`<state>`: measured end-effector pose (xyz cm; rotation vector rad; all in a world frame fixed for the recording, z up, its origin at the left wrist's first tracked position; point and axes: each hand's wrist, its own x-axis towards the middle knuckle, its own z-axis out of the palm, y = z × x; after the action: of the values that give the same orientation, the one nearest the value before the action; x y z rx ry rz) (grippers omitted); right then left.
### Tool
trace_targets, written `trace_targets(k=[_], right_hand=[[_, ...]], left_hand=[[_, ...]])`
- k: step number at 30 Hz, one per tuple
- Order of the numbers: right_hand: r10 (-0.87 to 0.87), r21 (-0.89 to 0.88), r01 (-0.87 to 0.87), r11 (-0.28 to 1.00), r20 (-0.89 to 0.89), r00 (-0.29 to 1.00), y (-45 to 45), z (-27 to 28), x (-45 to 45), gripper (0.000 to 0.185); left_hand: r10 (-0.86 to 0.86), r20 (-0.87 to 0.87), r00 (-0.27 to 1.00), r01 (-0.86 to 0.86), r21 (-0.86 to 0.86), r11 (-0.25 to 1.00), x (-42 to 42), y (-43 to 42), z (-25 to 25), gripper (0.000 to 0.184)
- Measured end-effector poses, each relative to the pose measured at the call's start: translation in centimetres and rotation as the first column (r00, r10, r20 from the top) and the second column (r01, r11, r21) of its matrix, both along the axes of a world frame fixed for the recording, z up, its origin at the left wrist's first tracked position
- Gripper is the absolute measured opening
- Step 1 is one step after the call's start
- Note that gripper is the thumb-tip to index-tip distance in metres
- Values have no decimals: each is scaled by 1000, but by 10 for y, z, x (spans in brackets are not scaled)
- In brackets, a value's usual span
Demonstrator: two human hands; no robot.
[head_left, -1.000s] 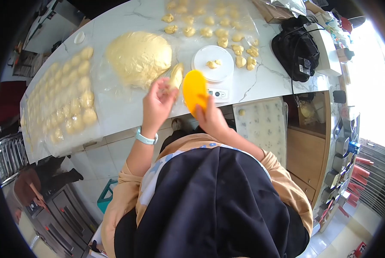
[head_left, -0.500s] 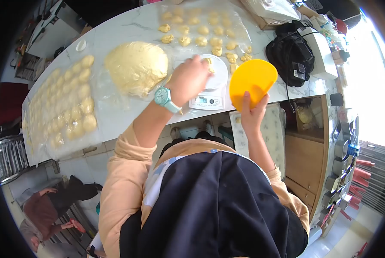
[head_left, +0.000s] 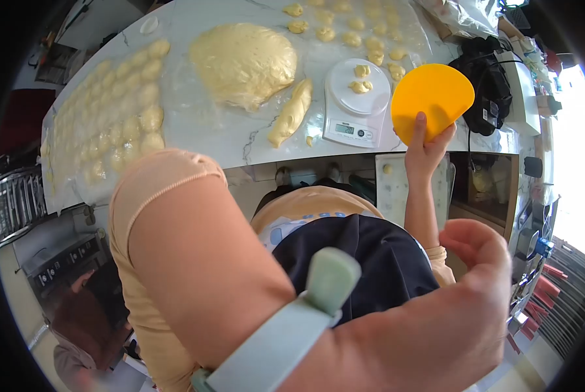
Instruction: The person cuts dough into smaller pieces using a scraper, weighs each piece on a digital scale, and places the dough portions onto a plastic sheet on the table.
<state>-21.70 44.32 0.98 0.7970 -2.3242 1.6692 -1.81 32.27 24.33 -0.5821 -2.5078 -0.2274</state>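
My right hand [head_left: 428, 147] grips a yellow dough scraper [head_left: 436, 98], a broad, rounded sheet, beside a white kitchen scale [head_left: 335, 124]. Small dough pieces [head_left: 361, 86] lie on the scale's round plate. My left hand [head_left: 479, 268] is raised close to the camera, its fingers loosely bent, with nothing visible in them. A pale green watch [head_left: 273, 340] is on that wrist. Left of the scale lies a long dough strip [head_left: 291, 114], and behind it a big mound of dough [head_left: 243, 62] under plastic film.
Rows of dough balls [head_left: 119, 108] lie under film on the left of the marble table [head_left: 220, 140]. More dough pieces [head_left: 351, 39] sit at the back. A black bag [head_left: 485, 85] stands at right. Below the edge is a tray [head_left: 397, 189]. A person [head_left: 83, 320] is at lower left.
My left hand has left the scale and come up near the camera, across my body to the right. The dough strip is now in view. My right hand still holds the scraper.
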Motion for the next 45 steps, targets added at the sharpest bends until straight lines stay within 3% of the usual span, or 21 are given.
trace_targets(k=[3,6,7,9,12,13,14,16,18,20,24,29,33,36,37,38,39,41,42,44,45], right_hand=[[-50,-39,55,998,107,993,-7,3,10,41],[-87,4,87,996,16,996,-13,9,15,41],[-97,18,97,995,-2,995,-13,11,17,41],[-113,40,114,993,-41,993,-14,15,18,40],[-167,59,176,983,-135,977,-7,12,13,39],[-195,66,204,977,-121,973,-5,13,13,39],[-221,77,230,970,-104,970,-2,15,17,39],[-262,101,271,957,-97,960,2,14,22,38],[-287,130,300,945,-111,951,6,7,27,38],[-296,135,303,943,-74,952,5,6,36,37],[-296,142,309,940,-105,949,5,3,43,36],[-266,121,271,955,-51,963,2,6,45,37],[-238,130,253,959,-122,964,0,9,38,35],[-200,154,234,960,-205,958,7,15,26,35],[-198,136,227,964,-203,959,7,18,24,35],[-194,116,220,969,-203,960,7,22,21,35],[-189,98,212,972,-203,961,8,25,18,35],[-178,99,198,975,-184,967,7,31,16,35],[-174,99,193,976,-174,969,7,33,15,35],[-158,107,179,978,-183,970,8,36,12,35],[-153,113,176,978,-186,971,9,38,11,35]], left_hand=[[117,-89,989,-125,-84,989,12,-8,-4,16],[244,-131,961,-262,-151,953,22,-21,-11,18],[273,-62,960,-279,-155,948,26,-26,-13,18],[355,396,847,-329,-133,935,40,-43,-10,16],[405,760,508,-422,-191,887,68,-99,-107,19],[340,901,270,-364,-232,902,87,-115,-151,20],[272,962,33,-412,-235,880,113,-122,-207,25],[200,954,-223,-396,-276,876,212,-122,-348,19],[220,935,-278,-487,-335,807,302,-91,-421,20],[182,923,-338,-553,-351,756,327,-74,-444,21],[132,920,-368,-616,-348,706,337,-61,-458,22],[101,915,-390,-593,-333,733,326,-64,-458,23],[51,876,-480,-412,-276,868,279,-84,-438,24],[-78,802,-593,-258,-97,961,176,-109,-380,24],[-154,812,-562,-294,-22,955,134,-117,-350,25],[-280,833,-477,-441,49,896,93,-121,-323,27],[-314,902,-297,-424,170,890,55,-125,-297,26],[-257,916,307,-292,347,891,-7,-124,-263,24],[-161,803,574,-265,368,892,-39,-119,-251,23],[59,591,804,-416,490,766,-102,-105,-234,15],[82,343,936,-285,600,748,-132,-100,-244,16]])
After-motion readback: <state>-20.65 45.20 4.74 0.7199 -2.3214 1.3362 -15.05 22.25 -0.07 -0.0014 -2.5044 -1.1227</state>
